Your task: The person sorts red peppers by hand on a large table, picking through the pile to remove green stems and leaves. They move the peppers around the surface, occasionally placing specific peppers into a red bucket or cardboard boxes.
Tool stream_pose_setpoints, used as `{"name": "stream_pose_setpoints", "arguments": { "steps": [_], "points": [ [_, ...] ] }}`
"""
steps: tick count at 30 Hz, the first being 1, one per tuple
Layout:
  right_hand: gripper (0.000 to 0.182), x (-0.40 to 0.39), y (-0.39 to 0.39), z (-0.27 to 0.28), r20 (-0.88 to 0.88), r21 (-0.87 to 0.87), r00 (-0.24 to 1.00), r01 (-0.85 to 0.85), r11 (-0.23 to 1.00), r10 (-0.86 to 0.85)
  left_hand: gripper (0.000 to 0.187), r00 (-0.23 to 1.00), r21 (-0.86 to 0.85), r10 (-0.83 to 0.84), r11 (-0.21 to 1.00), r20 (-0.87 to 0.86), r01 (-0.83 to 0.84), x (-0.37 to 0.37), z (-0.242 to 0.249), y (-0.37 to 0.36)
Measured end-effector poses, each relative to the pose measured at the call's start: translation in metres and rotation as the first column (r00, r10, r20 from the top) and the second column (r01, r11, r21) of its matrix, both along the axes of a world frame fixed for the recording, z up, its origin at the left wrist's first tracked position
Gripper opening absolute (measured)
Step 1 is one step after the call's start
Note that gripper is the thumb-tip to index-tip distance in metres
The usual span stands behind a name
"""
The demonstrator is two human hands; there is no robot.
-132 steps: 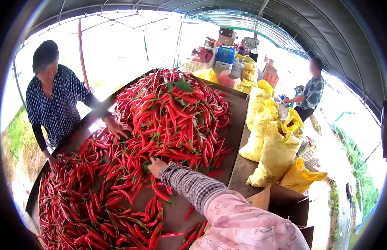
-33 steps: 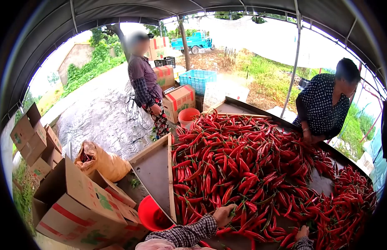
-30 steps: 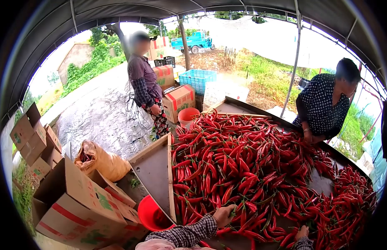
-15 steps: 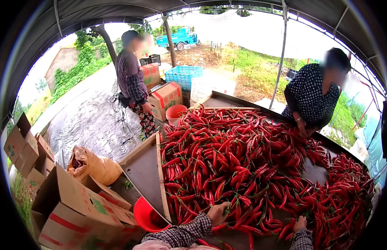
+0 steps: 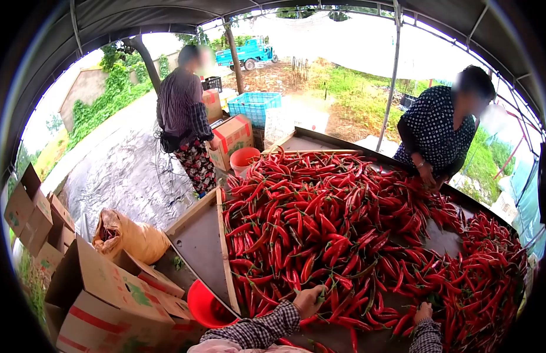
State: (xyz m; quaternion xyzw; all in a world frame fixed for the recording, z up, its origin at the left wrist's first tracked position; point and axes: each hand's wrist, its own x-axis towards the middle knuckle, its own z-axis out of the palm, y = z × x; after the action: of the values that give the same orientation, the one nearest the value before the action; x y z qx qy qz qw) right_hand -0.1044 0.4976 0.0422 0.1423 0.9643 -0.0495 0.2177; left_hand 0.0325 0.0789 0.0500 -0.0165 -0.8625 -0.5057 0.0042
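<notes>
A broad heap of red chili peppers (image 5: 314, 212) with green stems covers a dark table with raised edges. At the near edge of the heap is my left hand (image 5: 309, 301), its fingers curled together by something small and green that I cannot make out. To the right, my right hand (image 5: 423, 313) rests low among peppers near the table's front; its fingertips are too small and partly hidden to read. Both my sleeves are dark checked cloth.
A person in a dotted top (image 5: 443, 129) leans over the far right edge. Another person (image 5: 182, 106) stands left beyond the table. Cardboard boxes (image 5: 114, 294), a red bucket (image 5: 208, 306), an orange sack (image 5: 132, 235) and a blue crate (image 5: 255, 107) stand around.
The standing person at the left has turned and leans slightly toward the boxes. The view has shifted a little. My hands are nearly unmoved.
</notes>
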Motion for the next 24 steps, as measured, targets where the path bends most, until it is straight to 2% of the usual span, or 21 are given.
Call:
{"name": "stream_pose_setpoints", "arguments": {
  "steps": [19,24],
  "points": [
    [0.029,0.0,0.012,-0.017,-0.078,-0.017,0.996,-0.04,0.999,0.038,0.036,1.0,-0.016,-0.016,1.0,-0.016,0.016,0.008,0.001,0.007],
    [0.031,-0.002,0.01,-0.016,-0.042,0.006,0.999,-0.023,1.0,0.023,0.037,1.0,-0.004,-0.012,1.0,0.001,0.012,0.009,-0.001,0.007]
  ]
}}
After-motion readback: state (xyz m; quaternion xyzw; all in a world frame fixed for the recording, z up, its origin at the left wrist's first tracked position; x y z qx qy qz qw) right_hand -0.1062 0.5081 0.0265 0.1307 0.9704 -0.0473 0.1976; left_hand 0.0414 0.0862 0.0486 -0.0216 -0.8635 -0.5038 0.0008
